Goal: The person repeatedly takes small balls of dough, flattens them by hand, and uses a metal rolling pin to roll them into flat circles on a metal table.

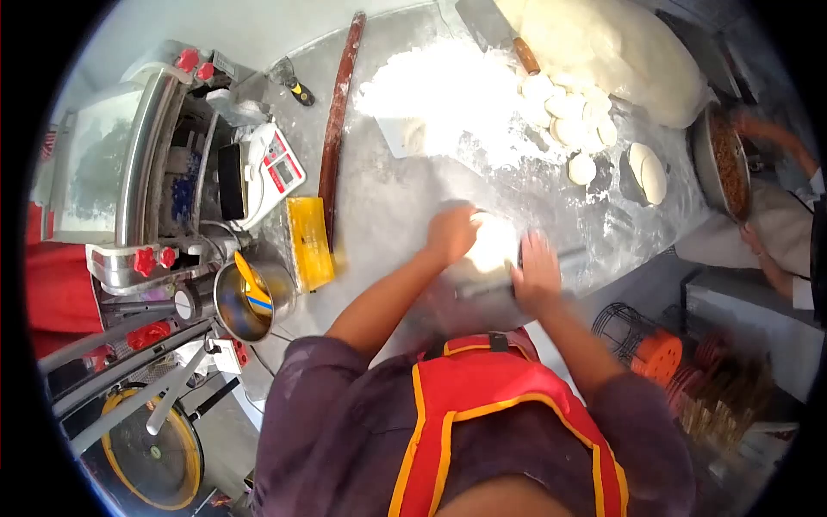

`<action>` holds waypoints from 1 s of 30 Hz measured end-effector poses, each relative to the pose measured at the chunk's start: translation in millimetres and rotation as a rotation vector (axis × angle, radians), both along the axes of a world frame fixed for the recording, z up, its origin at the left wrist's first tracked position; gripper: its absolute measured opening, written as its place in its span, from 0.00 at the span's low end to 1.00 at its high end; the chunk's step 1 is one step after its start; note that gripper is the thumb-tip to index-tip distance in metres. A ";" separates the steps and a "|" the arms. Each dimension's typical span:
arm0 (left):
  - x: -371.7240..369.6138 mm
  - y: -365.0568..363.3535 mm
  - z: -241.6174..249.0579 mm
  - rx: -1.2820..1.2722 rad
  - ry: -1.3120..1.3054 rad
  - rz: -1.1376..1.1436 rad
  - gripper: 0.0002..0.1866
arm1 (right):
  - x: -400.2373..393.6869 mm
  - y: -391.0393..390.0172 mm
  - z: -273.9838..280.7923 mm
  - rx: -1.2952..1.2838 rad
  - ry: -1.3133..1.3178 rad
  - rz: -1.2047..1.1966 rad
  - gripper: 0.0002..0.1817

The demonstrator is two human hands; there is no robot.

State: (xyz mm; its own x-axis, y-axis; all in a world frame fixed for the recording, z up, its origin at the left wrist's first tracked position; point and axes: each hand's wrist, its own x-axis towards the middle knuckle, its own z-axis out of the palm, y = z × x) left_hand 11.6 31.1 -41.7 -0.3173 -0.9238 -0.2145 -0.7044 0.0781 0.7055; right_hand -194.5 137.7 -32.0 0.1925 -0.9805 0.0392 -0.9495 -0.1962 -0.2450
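Note:
A pale round of dough (494, 245) lies on the floury metal table (388, 202), between my two hands. My left hand (451, 234) has its fingers curled onto the dough's left edge. To the right of the dough, my right hand (538, 269) is low over the table with its fingers stretched forward. A blurred grey bar-like streak (568, 261) runs under that hand; what it is I cannot tell. Beyond my hands lie a heap of small dough pieces (568, 116), a single piece (582, 170) and flattened rounds (648, 174), with white flour (444, 82) spread to their left.
A large dough mass (607, 56) and a wooden-handled scraper (525, 56) lie at the back. Leftward are a long rolling pin (342, 121), a yellow box (310, 245), a scale (280, 168) and a dough machine (142, 159). At right, another person's hands (762, 129) hold a bowl of filling (728, 164).

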 end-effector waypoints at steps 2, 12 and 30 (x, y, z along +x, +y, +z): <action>9.8 14.5 -21.0 0.025 0.072 0.057 0.16 | -5.5 23.1 6.4 0.073 -0.020 -0.030 0.33; -14.3 -17.4 37.5 0.138 -0.063 -0.228 0.14 | 25.2 -83.4 0.1 -0.090 -0.065 -0.012 0.32; 18.4 11.4 -4.5 0.089 0.008 0.126 0.20 | 5.2 21.1 28.7 0.260 0.008 0.006 0.33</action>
